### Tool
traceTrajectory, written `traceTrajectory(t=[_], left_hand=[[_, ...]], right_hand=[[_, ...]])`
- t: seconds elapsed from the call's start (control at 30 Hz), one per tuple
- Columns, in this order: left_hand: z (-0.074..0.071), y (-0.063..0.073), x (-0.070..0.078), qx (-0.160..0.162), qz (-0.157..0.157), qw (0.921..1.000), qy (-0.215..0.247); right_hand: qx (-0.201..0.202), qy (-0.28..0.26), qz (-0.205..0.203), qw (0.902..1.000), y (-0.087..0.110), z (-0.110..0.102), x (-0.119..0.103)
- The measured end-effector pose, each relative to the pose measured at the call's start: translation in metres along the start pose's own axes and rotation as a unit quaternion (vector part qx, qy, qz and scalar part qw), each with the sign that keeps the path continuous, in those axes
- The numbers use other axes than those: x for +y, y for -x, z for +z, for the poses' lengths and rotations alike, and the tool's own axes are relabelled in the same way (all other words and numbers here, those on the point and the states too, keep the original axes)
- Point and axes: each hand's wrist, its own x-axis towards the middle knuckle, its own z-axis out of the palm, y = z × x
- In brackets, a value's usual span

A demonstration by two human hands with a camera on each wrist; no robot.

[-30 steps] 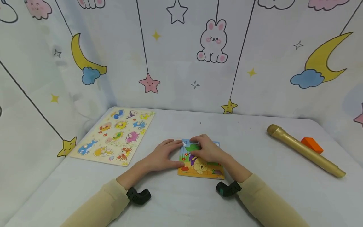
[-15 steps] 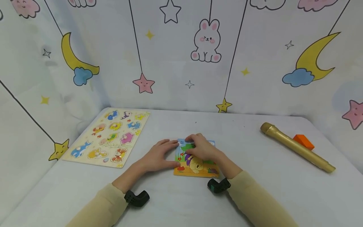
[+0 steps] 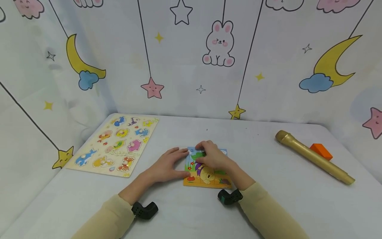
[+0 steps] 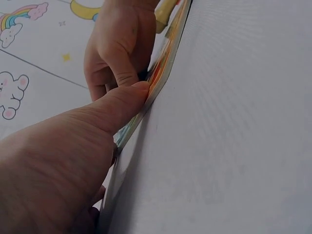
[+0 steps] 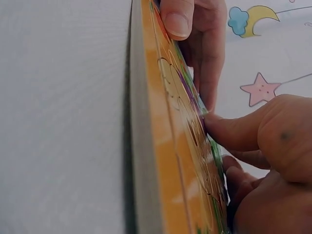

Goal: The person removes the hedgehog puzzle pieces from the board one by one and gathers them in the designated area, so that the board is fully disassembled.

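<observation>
A small square picture puzzle (image 3: 194, 182) lies on the white table, showing a yellow cartoon animal on an orange ground, with green and blue above. My left hand (image 3: 167, 166) rests along its left side, fingers nearly straight. In the left wrist view the thumb (image 4: 129, 95) touches the puzzle's edge. Over the puzzle's upper middle, my right hand (image 3: 215, 157) is bent, its thumb and index finger set apart on a puzzle piece. The right wrist view shows that thumb (image 5: 224, 129) on the printed face, with the other fingers curled beyond. The hand covers part of the picture.
A larger wooden board of sea animals (image 3: 113, 151) lies at the back left. To the right are a gold microphone (image 3: 313, 157) and an orange block (image 3: 321, 151) behind it. A cartoon-printed white cloth (image 3: 185, 59) hangs behind the table (image 3: 179, 219).
The head view has shifted slightly, moving the whole scene a little left in it. Both hands keep their places at the puzzle.
</observation>
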Motion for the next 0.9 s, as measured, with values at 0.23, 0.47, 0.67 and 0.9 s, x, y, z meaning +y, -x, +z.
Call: traceTrajectory(t=[0.23,0.47,0.67,0.9], left_hand=[[0.0008,-0.0017,-0.0003,0.001,0.005,1.0,-0.001],[0.0004,-0.0016,0.0005,0.001,0.007,1.0,0.001],[-0.0011,-0.0014,0.0023,-0.002,0.004,1.0,0.004],[-0.0003,-0.0018,-0.001,0.01,0.03,0.9994,0.01]], right_hand=[[-0.001,0.015,-0.004,0.9999,-0.0008,0.0,-0.0021],[0.008,0.013,-0.004,0.9999,-0.0017,0.0019,-0.002],[0.01,0.003,-0.006,0.9999,-0.0024,0.0015,-0.0016],[-0.003,0.006,0.003,1.0,-0.0044,0.0003,-0.0043]])
